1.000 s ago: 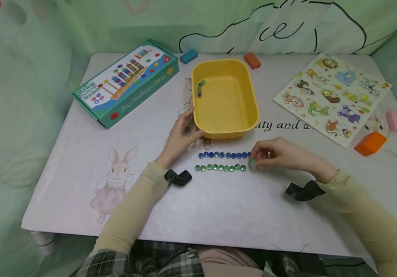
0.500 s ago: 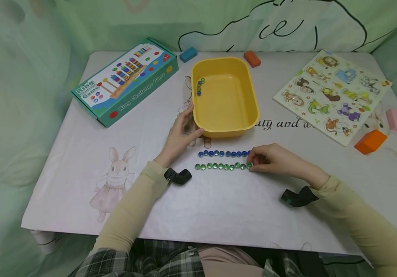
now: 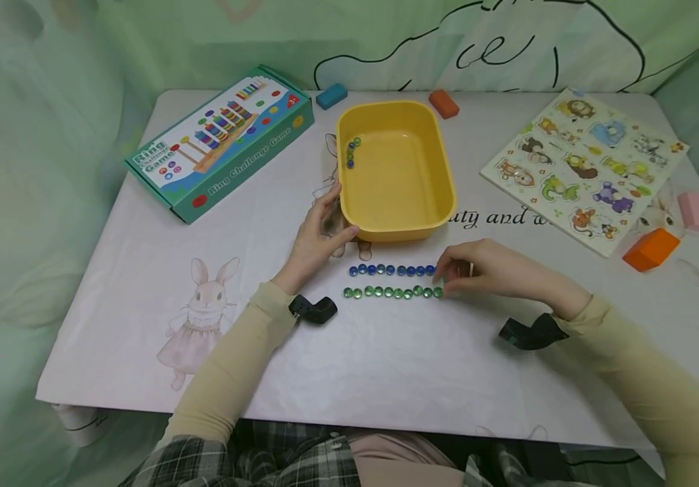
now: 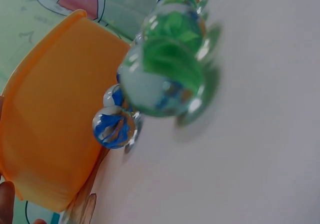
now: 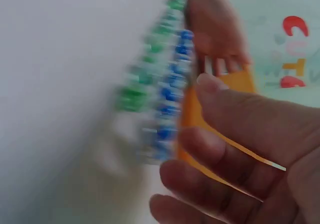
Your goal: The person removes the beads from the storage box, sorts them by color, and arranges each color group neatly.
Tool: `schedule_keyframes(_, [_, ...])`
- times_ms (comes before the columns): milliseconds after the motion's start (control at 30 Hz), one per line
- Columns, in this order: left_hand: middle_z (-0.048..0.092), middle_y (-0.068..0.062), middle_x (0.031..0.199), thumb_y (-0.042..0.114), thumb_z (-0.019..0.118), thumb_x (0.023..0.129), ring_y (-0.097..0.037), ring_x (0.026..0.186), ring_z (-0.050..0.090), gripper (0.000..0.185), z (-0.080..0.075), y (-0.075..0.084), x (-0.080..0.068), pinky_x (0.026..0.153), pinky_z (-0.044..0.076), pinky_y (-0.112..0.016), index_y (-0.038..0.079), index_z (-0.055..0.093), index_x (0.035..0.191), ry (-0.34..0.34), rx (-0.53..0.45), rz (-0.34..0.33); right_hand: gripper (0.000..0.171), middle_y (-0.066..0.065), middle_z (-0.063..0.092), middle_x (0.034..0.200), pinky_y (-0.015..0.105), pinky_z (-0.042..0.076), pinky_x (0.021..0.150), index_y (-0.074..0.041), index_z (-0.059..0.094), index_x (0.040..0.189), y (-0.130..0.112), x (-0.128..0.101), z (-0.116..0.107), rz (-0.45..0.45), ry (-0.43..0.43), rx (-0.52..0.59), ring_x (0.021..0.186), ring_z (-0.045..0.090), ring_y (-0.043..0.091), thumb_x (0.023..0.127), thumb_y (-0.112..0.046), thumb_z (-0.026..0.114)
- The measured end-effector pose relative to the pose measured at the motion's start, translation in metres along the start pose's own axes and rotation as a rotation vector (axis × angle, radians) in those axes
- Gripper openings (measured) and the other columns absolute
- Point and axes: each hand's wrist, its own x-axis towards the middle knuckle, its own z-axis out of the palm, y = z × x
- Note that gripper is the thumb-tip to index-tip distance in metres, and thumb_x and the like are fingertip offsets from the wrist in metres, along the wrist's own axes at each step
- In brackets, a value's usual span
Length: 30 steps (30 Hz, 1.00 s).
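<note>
A row of green glass marbles [image 3: 388, 293] lies on the table, with a row of blue marbles [image 3: 390, 270] just beyond it. My right hand [image 3: 489, 267] hovers at the right end of both rows. In the right wrist view its fingers [image 5: 205, 146] are loosely bent and hold nothing. My left hand [image 3: 309, 247] rests against the near left corner of a yellow plastic bin [image 3: 394, 237], thumb at the front and fingers along the side. Several blue and green marbles [image 3: 350, 164] sit inside, by the left wall.
A green ring game box [image 3: 221, 145] lies at the back left. An animal puzzle board [image 3: 587, 169] is at the right, near an orange block [image 3: 652, 250] and a pink block [image 3: 697, 212]. Blue [image 3: 331, 96] and red-orange [image 3: 444, 104] blocks lie behind the bin.
My right hand brought a green marble to the right end of the green row, let go of it and lifted slightly away. The left hand has stayed at the bin.
</note>
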Motion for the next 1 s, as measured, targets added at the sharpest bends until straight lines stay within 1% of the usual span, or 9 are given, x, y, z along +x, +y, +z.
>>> schedule_keyframes(167, [0.019,0.026,0.149,0.032,0.067,0.084,-0.003,0.137,0.023,0.072,-0.001,0.0,0.001,0.116,0.015,-0.035,0.033,0.026,0.144,0.002,0.004,-0.002,0.012,-0.006,0.056,0.075,0.02,0.045,0.059,-0.012,0.064,0.094,-0.017,0.011,-0.034,-0.061,0.03,-0.012,0.068,0.049,0.008,0.084,-0.017,0.068])
schedule_keyframes(267, [0.019,0.026,0.149,0.032,0.067,0.084,-0.003,0.137,0.023,0.072,-0.001,0.0,0.001,0.116,0.015,-0.036,0.033,0.026,0.144,0.001,0.006,-0.004,0.012,-0.003,0.056,0.076,0.021,0.046,0.06,-0.011,0.064,0.095,-0.027,0.024,-0.054,-0.069,0.022,0.003,0.07,0.05,0.01,0.085,-0.016,0.067])
schedule_keyframes(367, [0.018,0.026,0.149,0.033,0.067,0.084,-0.002,0.137,0.022,0.072,-0.001,0.0,0.0,0.116,0.015,-0.036,0.034,0.026,0.144,-0.003,0.011,-0.002,0.013,0.001,0.056,0.078,0.021,0.045,0.061,-0.009,0.064,0.096,-0.034,0.042,-0.069,-0.039,0.018,0.025,0.073,0.05,0.014,0.086,-0.017,0.066])
schedule_keyframes(500, [0.018,0.025,0.149,0.033,0.066,0.085,-0.003,0.138,0.021,0.071,-0.001,0.002,0.0,0.116,0.016,-0.036,0.034,0.025,0.144,-0.004,0.028,-0.006,0.015,0.006,0.056,0.082,0.022,0.047,0.062,-0.005,0.062,0.099,-0.04,0.068,-0.083,0.002,0.03,0.076,0.074,0.051,0.02,0.088,-0.016,0.063])
schedule_keyframes(633, [0.018,0.024,0.149,0.034,0.065,0.085,-0.004,0.138,0.021,0.072,-0.001,0.002,0.0,0.116,0.016,-0.036,0.034,0.025,0.144,-0.004,0.031,-0.015,0.019,0.009,0.058,0.086,0.024,0.049,0.064,-0.003,0.06,0.102,-0.041,0.097,-0.09,0.04,0.032,0.12,0.076,0.051,0.026,0.09,-0.017,0.06])
schedule_keyframes(800, [0.018,0.021,0.151,0.034,0.066,0.085,-0.005,0.138,0.021,0.073,-0.001,0.002,0.0,0.116,0.017,-0.036,0.032,0.025,0.145,-0.009,0.021,-0.02,0.025,0.012,0.059,0.092,0.023,0.05,0.066,-0.006,0.06,0.105,-0.033,0.131,-0.09,0.102,0.03,0.092,0.082,0.053,0.03,0.09,-0.026,0.06])
schedule_keyframes(900, [0.018,0.02,0.151,0.034,0.066,0.085,-0.005,0.138,0.022,0.073,-0.001,0.003,0.001,0.116,0.017,-0.035,0.03,0.025,0.145,-0.01,0.022,-0.018,0.025,0.013,0.06,0.095,0.023,0.05,0.067,-0.007,0.06,0.106,-0.024,0.149,-0.085,0.127,0.041,0.07,0.083,0.054,0.029,0.09,-0.027,0.059])
schedule_keyframes(1000, [0.018,0.019,0.152,0.033,0.066,0.085,-0.005,0.139,0.021,0.073,-0.002,0.003,0.001,0.116,0.017,-0.034,0.029,0.024,0.145,-0.01,0.025,-0.016,0.025,0.012,0.059,0.094,0.021,0.05,0.067,-0.006,0.06,0.106,-0.016,0.164,-0.078,0.132,0.058,0.057,0.082,0.054,0.026,0.09,-0.026,0.059])
